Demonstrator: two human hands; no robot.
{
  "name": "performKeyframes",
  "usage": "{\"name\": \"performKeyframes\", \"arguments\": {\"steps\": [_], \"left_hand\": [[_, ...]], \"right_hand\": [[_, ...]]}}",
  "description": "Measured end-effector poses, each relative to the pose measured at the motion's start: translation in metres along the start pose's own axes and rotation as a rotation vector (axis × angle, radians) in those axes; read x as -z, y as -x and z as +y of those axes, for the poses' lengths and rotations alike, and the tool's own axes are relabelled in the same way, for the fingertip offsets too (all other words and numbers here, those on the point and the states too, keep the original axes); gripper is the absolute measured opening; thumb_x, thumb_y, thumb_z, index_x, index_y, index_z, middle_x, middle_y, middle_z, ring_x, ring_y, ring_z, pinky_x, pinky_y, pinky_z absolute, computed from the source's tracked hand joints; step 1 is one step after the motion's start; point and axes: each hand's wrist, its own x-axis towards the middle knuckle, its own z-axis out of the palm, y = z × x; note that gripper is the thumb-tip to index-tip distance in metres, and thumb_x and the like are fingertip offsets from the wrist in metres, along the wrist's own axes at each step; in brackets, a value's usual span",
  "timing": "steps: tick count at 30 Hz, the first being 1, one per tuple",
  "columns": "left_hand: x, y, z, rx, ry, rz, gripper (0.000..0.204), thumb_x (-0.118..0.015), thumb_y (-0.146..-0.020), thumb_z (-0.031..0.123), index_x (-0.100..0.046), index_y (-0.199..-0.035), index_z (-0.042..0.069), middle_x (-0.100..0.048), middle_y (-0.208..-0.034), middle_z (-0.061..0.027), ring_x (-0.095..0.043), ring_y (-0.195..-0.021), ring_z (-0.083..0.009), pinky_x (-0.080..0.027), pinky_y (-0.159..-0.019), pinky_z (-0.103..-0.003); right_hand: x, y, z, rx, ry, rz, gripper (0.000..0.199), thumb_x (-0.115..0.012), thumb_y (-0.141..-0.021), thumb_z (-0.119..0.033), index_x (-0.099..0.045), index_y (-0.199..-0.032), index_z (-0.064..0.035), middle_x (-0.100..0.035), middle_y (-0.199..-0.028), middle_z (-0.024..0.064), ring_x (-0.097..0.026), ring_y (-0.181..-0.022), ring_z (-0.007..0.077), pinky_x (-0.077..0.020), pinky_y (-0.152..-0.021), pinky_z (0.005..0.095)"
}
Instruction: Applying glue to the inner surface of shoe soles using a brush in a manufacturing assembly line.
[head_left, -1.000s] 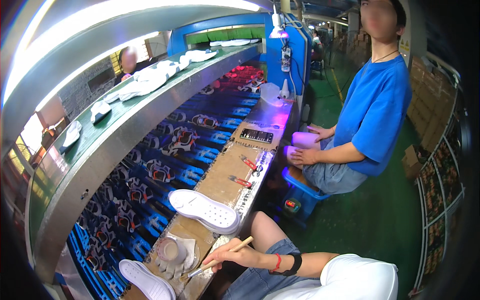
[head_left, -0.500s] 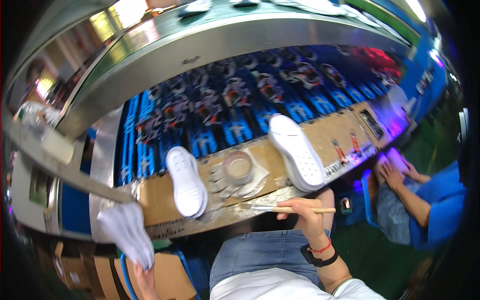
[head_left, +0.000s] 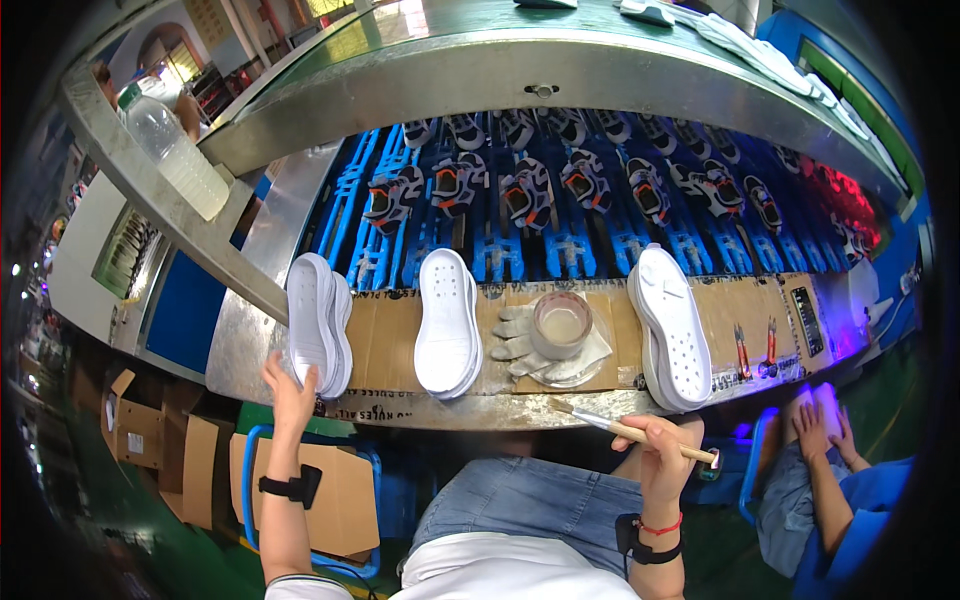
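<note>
In the head view, our left hand [head_left: 288, 393] has come up since half a second ago and now grips the near end of the white sole pair [head_left: 318, 322] on the cardboard-topped bench [head_left: 385, 325], while our right hand [head_left: 664, 452] stays closed around the brush [head_left: 618, 428]. So a sole is being picked for brushing, we judge. The contents of the small pot [head_left: 561, 322] on the glove are hard to make out, and a neighbour's hands are cut off at right.
</note>
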Motion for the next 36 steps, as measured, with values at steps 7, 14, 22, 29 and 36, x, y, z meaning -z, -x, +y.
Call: {"name": "performKeyframes", "arguments": {"steps": [7,14,22,29,36], "left_hand": [[0.017,-0.041,-0.005,-0.237,-0.238,-0.077,0.019,-0.061,-0.084,0.007,-0.047,-0.095,0.001,-0.042,-0.108,-0.0222,-0.042,-0.104,-0.0393,-0.034,-0.093,-0.045],[0.026,-0.052,-0.018,-0.296,-0.282,-0.119,0.015,-0.054,-0.086,0.003,-0.046,-0.098,-0.001,-0.044,-0.102,-0.0217,-0.043,-0.099,-0.0382,-0.036,-0.089,-0.044],[0.072,-0.033,0.074,-0.13,0.321,0.069,0.025,-0.042,-0.096,0.007,-0.041,-0.12,0.001,-0.061,-0.103,-0.019,-0.062,-0.096,-0.0271,-0.05,-0.077,-0.037],[0.017,0.057,0.167,0.235,1.299,-0.627,0.054,-0.062,-0.084,0.001,-0.033,-0.129,-0.002,-0.053,-0.12,-0.0143,-0.056,-0.109,-0.0211,-0.047,-0.094,-0.034],[-0.017,0.093,0.232,-0.03,1.147,-0.458,0.045,-0.058,-0.087,-0.002,-0.036,-0.127,-0.004,-0.054,-0.116,-0.0139,-0.054,-0.108,-0.0171,-0.043,-0.094,-0.031]], "right_hand": [[-0.004,0.0,0.004,-0.057,0.02,-0.05,0.038,-0.046,-0.086,-0.018,-0.065,-0.093,0.0141,-0.066,-0.076,0.0218,-0.063,-0.067,0.0235,-0.0496,-0.069,0.0304],[-0.004,-0.001,0.008,-0.07,0.002,-0.097,0.037,-0.046,-0.087,-0.017,-0.065,-0.094,0.0134,-0.067,-0.077,0.0207,-0.063,-0.069,0.0225,-0.0494,-0.07,0.0307],[-0.002,-0.003,0.004,-0.082,0.036,-0.131,0.036,-0.046,-0.089,-0.017,-0.065,-0.097,0.0129,-0.067,-0.078,0.0196,-0.063,-0.072,0.0217,-0.0499,-0.07,0.0302],[-0.008,-0.011,-0.006,-0.037,0.043,-0.209,0.034,-0.047,-0.089,-0.016,-0.065,-0.097,0.0125,-0.067,-0.08,0.02,-0.064,-0.072,0.0217,-0.0508,-0.07,0.0291],[-0.02,-0.018,-0.027,0.166,0.249,-0.4,0.028,-0.049,-0.087,-0.012,-0.068,-0.095,0.0073,-0.068,-0.074,0.014,-0.061,-0.067,0.0187,-0.047,-0.063,0.0285]]}}
